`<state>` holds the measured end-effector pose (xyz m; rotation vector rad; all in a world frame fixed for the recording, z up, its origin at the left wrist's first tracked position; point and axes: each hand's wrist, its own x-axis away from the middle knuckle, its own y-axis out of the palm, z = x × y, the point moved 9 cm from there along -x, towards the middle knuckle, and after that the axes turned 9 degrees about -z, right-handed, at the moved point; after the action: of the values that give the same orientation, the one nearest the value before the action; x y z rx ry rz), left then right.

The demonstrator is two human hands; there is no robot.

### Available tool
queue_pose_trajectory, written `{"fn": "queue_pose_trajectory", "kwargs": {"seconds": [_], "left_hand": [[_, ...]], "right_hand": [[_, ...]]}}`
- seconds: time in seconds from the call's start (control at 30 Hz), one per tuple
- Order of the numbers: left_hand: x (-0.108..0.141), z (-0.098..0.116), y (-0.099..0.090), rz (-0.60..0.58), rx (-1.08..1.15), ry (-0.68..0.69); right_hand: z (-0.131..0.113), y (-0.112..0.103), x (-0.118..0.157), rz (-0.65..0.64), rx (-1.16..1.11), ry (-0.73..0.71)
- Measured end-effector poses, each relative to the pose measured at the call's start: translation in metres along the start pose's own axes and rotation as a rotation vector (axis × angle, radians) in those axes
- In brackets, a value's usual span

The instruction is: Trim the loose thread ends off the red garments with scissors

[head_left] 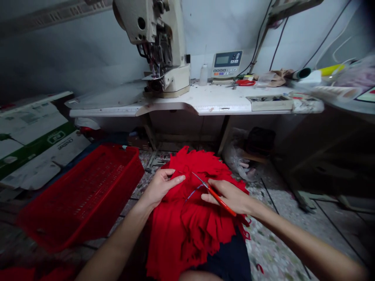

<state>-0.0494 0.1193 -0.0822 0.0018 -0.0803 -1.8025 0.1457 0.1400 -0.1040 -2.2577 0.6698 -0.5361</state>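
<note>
A heap of red knit fabric pieces [199,218] with jagged edges lies across the lap. At its left side my left hand [161,186] is closed, thumb and forefinger pinching a bit of the red fabric near a loose thread. My right hand [227,195] grips a pair of scissors [218,197] with red handles. Their metal tips point up and left, toward the left fingertips, over the fabric. A bluish-white strand [193,192] crosses the red cloth between the hands.
A red plastic basket [125,187] stands on the floor at left, beside a printed carton [55,136]. Ahead, a white table [211,107] carries a sewing machine [172,50], a control box [227,64], another red-handled pair of scissors [245,82] and a small tray [271,103].
</note>
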Motion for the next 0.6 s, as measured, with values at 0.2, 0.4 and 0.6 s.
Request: {"fn": "queue_pose_trajectory", "kwargs": {"seconds": [0.2,0.4,0.6], "left_hand": [[-0.002,-0.008,0.010,-0.054,0.087,-0.049],[0.001,-0.007,0.011,-0.079,0.090,-0.053],[0.003,-0.013,0.007,-0.064,0.083,-0.060]], "right_hand": [[-0.012,0.001,-0.002,0.007,0.080,-0.008],[-0.019,0.004,-0.009,0.041,0.095,-0.029],[-0.017,0.007,-0.012,0.048,0.070,-0.026]]}}
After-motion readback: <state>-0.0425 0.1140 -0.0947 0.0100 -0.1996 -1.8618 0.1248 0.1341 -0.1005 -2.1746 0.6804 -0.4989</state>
